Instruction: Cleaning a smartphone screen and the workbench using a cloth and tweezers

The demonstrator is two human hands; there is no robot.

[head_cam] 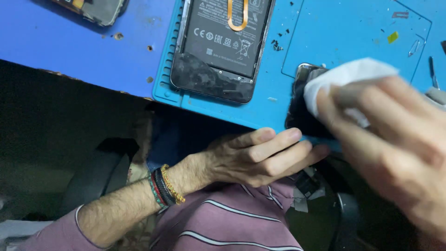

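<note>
My right hand (395, 144) presses a white cloth (346, 81) onto a dark phone panel (302, 109) that lies at the near edge of the blue work mat (334, 32). My left hand (253, 158) is at the mat's front edge, its fingertips touching the lower end of that panel from below. An opened phone (218, 46) with its black battery exposed and an orange loop on it lies on the mat to the left, apart from both hands.
The mat sits on a blue table (69, 46) whose near edge runs diagonally. Another dark device (95, 9) lies at the far left. Small tools (432, 69) and black debris specks (277, 45) lie on the mat.
</note>
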